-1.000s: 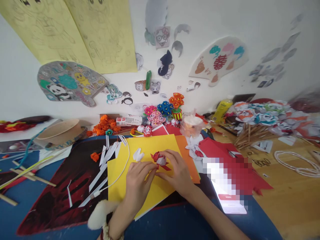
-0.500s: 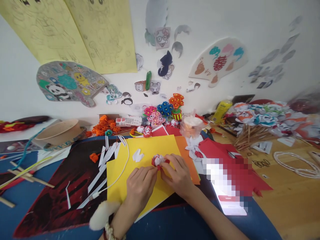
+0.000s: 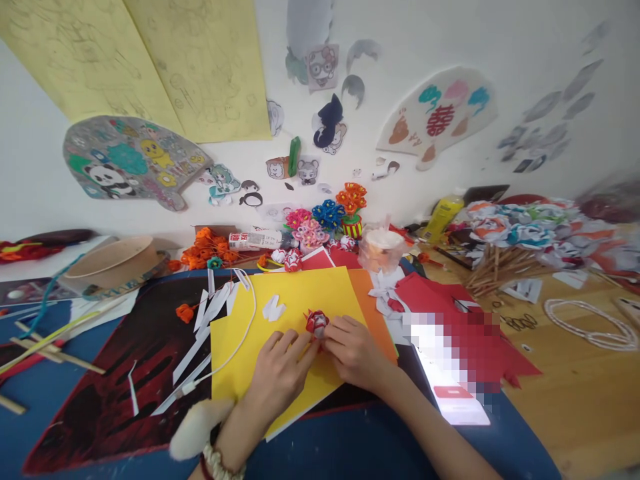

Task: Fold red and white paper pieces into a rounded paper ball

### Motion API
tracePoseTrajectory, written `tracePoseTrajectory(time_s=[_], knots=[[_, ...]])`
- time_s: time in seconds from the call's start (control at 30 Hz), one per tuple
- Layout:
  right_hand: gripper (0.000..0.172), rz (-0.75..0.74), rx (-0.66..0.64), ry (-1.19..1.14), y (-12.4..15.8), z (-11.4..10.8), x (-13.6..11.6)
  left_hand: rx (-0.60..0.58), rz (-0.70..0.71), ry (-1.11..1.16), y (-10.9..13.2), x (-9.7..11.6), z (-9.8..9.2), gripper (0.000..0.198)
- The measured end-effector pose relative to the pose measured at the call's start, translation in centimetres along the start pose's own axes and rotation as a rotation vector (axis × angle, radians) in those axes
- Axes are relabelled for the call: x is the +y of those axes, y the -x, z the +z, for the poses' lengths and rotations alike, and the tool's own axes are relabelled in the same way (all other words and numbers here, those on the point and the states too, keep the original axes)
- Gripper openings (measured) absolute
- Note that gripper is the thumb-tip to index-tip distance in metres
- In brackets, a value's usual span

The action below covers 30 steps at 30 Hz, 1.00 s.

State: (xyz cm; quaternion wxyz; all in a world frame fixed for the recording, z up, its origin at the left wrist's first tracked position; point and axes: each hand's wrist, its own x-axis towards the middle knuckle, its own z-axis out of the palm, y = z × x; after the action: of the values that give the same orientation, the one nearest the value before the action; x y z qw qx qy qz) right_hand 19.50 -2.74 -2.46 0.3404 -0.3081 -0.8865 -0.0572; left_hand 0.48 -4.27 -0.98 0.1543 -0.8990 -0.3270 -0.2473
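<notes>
Between my two hands is a small red-and-white folded paper ball (image 3: 317,321), held over a yellow sheet of paper (image 3: 280,293). My left hand (image 3: 284,365) pinches its lower left side, the fingertips partly hidden behind the knuckles. From the right, my right hand (image 3: 354,348) grips the ball with thumb and curled fingers. Two small white paper pieces (image 3: 273,308) lie on the yellow sheet, left of the ball. Similar red-and-white paper balls (image 3: 293,259) rest at the back of the table.
A white cable (image 3: 250,320) crosses the yellow sheet beside white paper strips (image 3: 193,357). Red paper (image 3: 450,307) and a lit phone (image 3: 465,407) lie to the right. Behind stand a wrapped cup (image 3: 383,247), colourful flowers (image 3: 310,230) and a round container (image 3: 113,263) at left.
The paper ball has turned between my fingers, with more red now facing up. My right fingers have curled in closer around it, and the view has shifted slightly.
</notes>
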Motion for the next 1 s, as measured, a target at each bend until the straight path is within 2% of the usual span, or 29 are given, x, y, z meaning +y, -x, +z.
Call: tracePoseTrajectory(time_s=[0.17, 0.37, 0.57, 0.8, 1.0], knots=[[0.029, -0.019, -0.061, -0.004, 0.29, 0.49, 0.25, -0.056, 0.095, 0.018, -0.08, -0.39, -0.13, 0.025], [0.023, -0.012, -0.131, -0.023, 0.62, 0.7, 0.55, -0.094, 0.142, 0.011, 0.02, -0.6, -0.19, 0.029], [0.023, -0.028, -0.106, -0.021, 0.59, 0.62, 0.65, -0.082, 0.185, 0.026, 0.03, -0.83, -0.23, 0.031], [0.029, 0.072, -0.066, -0.138, 0.12, 0.18, 0.48, -0.039, 0.071, 0.037, -0.02, -0.95, -0.36, 0.027], [0.026, 0.243, 0.054, -0.371, 0.23, 0.39, 1.07, 0.044, -0.085, 0.11, -0.64, -0.86, -0.68, 0.027]])
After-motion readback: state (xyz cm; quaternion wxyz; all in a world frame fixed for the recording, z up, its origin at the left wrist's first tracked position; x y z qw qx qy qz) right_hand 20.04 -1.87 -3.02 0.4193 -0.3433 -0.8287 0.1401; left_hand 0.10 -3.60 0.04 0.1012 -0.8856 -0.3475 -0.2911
